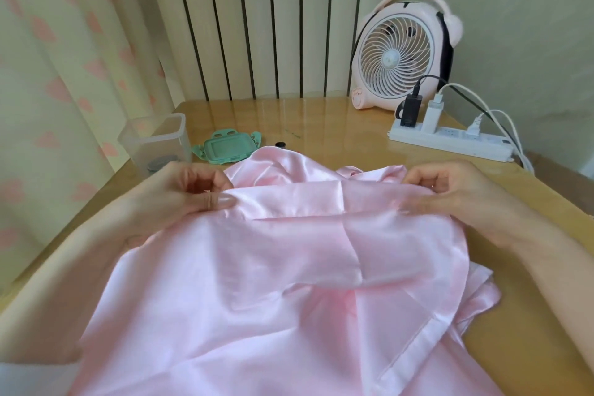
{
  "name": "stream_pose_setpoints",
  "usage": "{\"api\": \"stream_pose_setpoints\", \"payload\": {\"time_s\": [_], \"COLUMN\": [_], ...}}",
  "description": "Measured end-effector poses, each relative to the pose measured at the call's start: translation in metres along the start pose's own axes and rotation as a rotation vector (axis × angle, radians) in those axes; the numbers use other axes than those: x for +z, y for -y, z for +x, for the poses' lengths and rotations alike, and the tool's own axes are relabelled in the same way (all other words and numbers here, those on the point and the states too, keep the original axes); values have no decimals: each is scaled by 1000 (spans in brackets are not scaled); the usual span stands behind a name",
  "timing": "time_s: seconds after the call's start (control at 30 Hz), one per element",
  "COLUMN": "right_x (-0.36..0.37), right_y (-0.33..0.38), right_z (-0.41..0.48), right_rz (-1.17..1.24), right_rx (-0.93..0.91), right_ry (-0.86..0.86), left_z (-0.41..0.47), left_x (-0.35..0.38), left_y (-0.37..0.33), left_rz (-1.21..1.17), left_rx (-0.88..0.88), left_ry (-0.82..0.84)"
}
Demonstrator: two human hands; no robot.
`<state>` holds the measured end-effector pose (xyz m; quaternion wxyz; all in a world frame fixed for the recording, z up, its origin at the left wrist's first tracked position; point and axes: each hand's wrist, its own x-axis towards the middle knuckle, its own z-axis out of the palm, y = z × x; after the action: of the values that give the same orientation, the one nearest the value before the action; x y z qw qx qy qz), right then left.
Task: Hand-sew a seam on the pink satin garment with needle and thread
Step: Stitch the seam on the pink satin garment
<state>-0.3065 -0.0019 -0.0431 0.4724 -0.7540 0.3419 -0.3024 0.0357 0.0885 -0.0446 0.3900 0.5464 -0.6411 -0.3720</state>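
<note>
your left hand (pixel 193 191) and right hand (pixel 450 194) pinch the pink satin garment (pixel 273 267) mid-frame (likely light, limp, slippery); grip its folded edge.

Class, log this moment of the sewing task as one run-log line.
stage: fabric stretched between hands | left hand: pinches pink satin garment | right hand: pinches garment | needle: not discernible

A shiny pink satin garment (pixel 273 267) lies rumpled across a wooden table, its upper edge lifted.
</note>
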Motion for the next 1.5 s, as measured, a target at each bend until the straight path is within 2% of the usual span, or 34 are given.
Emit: {"api": "stream_pose_setpoints", "payload": {"time_s": [0.03, 0.1, 0.17, 0.2, 0.27, 0.37, 0.43, 0.53, 0.7, 0.83, 0.87, 0.97, 1.0, 1.07, 1.17, 1.37, 1.5], "right_x": [-4, -9, -10, -9, -6, -5, -6, -6, -6, -4, -4, 8, 17, 38, 58, 62, 60], "right_y": [-2, -9, -16, -19, -21, -18, -16, -14, -14, -14, -13, -8, -6, -7, -16, -17, -8], "right_z": [0, 2, 6, 7, 8, 6, 5, 3, 4, 4, 4, 6, 6, 9, 13, 14, 12], "right_rz": [96, 156, 100, 76, 54, 17, 3, 16, 11, 46, -11, -496, -595, -728, -915, -962, -756], "right_rx": [51, 104, 119, 114, 103, 85, 82, 93, 89, 60, -4, -398, -507, -578, -528, -458, -629], "right_ry": [38, 46, 21, 14, 1, -22, -41, -73, -85, -100, -128, -278, -263, -157, -98, -55, -80], "left_z": [2, 5, 6, 5, 3, 12, 21, 26, 25, 29, 29, 30, 31, 33, 34, 35, 36], "left_x": [1, 4, 14, 23, 45, 70, 71, 66, 60, 60, 62, 65, 65, 64, 64, 64, 67], "left_y": [2, 5, 1, -4, -16, -18, -15, -15, -19, -19, -20, -21, -21, -20, -20, -21, -23], "left_rz": [74, 406, 699, 741, 702, 957, 1045, 987, 758, 895, 909, 841, 817, 814, 826, 798, 809], "left_rx": [8, 68, 253, 364, 494, 611, 614, 569, 568, 614, 607, 567, 565, 551, 537, 438, 364], "left_ry": [-39, -122, -237, -266, -218, -100, -55, -25, 2, 9, 0, 35, 40, 31, 21, 131, 201]}}
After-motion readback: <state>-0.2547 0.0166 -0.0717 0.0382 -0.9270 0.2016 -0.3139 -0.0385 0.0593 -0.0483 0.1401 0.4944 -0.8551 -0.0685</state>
